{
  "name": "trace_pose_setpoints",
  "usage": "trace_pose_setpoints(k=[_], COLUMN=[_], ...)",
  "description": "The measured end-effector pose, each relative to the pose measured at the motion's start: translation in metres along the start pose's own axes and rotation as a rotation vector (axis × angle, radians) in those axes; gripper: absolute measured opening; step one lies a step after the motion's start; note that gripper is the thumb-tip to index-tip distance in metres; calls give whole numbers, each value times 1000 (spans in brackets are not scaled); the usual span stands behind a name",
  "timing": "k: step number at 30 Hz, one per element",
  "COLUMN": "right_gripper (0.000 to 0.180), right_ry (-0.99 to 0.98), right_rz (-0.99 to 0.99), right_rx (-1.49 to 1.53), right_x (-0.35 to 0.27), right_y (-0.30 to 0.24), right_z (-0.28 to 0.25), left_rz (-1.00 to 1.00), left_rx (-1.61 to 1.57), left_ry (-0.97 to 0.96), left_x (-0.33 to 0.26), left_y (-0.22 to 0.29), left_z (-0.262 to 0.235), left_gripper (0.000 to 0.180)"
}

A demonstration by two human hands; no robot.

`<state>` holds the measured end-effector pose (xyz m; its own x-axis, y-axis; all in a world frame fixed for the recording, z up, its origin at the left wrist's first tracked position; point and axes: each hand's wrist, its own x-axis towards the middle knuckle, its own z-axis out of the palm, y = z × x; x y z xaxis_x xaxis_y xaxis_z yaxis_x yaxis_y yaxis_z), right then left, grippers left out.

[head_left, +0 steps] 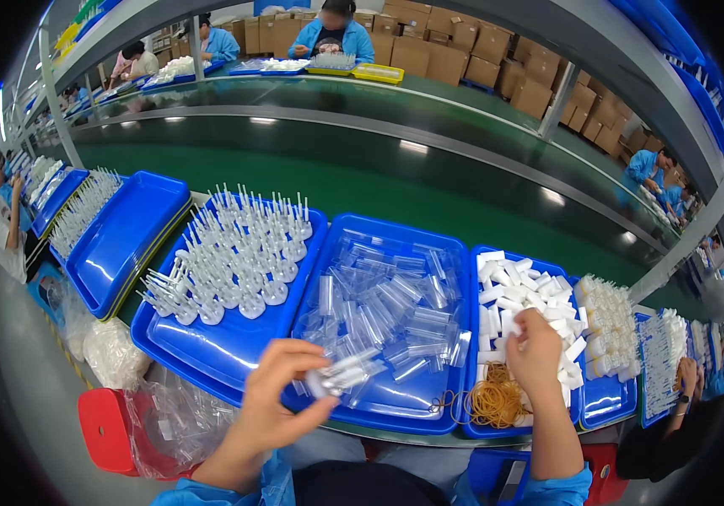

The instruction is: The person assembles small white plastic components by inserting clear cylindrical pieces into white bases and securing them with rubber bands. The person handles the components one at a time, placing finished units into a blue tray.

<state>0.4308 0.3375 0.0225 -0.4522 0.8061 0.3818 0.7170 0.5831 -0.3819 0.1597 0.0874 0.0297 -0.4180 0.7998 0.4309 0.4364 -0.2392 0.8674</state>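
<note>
My left hand [282,396] is closed with its fingertips round a small clear-and-white plastic part [336,378], blurred by motion, over the near left corner of a blue tray [412,413]. Loose clear plastic tubes [395,304] lie heaped in that tray. Over the tray to its right, my right hand [539,350] pinches a small white plastic piece, partly hidden by the fingers. White rectangular pieces [509,278] fill that tray around the hand. Beside my right wrist lies a bundle of tan rubber bands [495,401].
At left, a blue tray [185,358] holds upright white parts with thin stems [235,253]; stacked blue trays [126,244] stand beyond. White-and-yellowish parts [606,329] stand at right. A green conveyor belt [311,177] runs behind. A red stool [104,430] is lower left. Co-workers sit along the line.
</note>
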Motion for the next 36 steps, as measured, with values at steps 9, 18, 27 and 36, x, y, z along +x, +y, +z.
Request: trace_pose_setpoints(k=[9, 18, 27, 36], right_gripper=[10, 13, 16, 22], right_ry=[96, 39, 59, 37], right_rz=[13, 77, 112, 33], right_rx=[704, 970, 904, 855], right_x=[-50, -71, -77, -87], right_y=[-53, -71, -76, -99], right_z=[-21, -2, 2, 6], left_rz=[-105, -147, -45, -136], left_rx=[-254, -290, -249, -310], left_ry=[-100, -89, -117, -84], left_x=[1, -9, -10, -15], left_y=[-16, -16, -19, -19], left_z=[43, 50, 49, 57], left_gripper=[51, 52, 57, 54])
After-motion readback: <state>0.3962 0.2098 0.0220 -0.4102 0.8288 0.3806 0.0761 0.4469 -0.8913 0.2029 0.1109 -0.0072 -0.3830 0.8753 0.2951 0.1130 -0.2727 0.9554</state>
